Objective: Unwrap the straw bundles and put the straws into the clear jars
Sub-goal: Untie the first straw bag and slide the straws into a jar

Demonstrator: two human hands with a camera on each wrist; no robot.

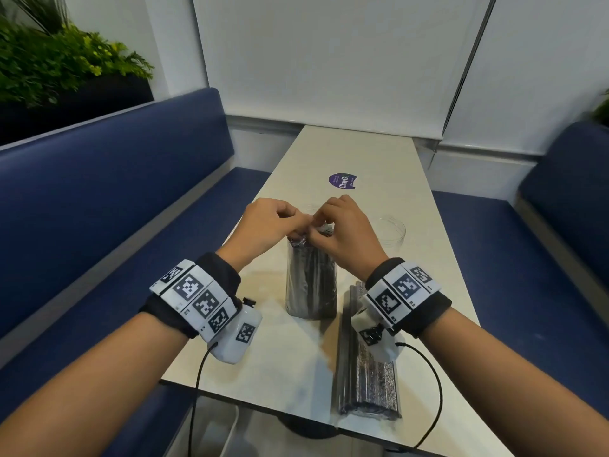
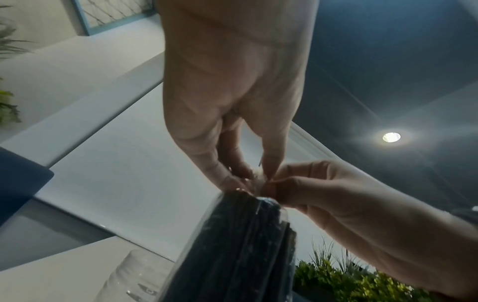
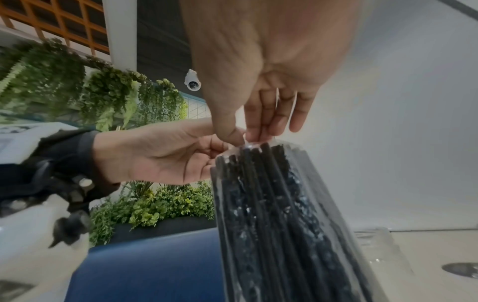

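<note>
A bundle of black straws (image 1: 311, 282) in clear plastic wrap stands upright on the table (image 1: 273, 364). Both hands meet at its top. My left hand (image 1: 273, 225) pinches the wrap's top edge from the left, and my right hand (image 1: 342, 230) pinches it from the right. The wrist views show the pinch close up: left hand (image 2: 232, 179), right hand (image 3: 243, 137), wrapped bundle (image 2: 238, 249) (image 3: 279, 214). A second wrapped bundle (image 1: 369, 374) lies flat near the table's front right. One clear jar (image 1: 392, 235) stands right of my hands; another is mostly hidden behind them.
A purple round sticker (image 1: 342, 182) lies farther back on the table. Blue benches (image 1: 108, 206) flank the table on both sides. Green plants (image 1: 49, 64) stand behind the left bench. Black cables hang from both wristbands over the near table edge.
</note>
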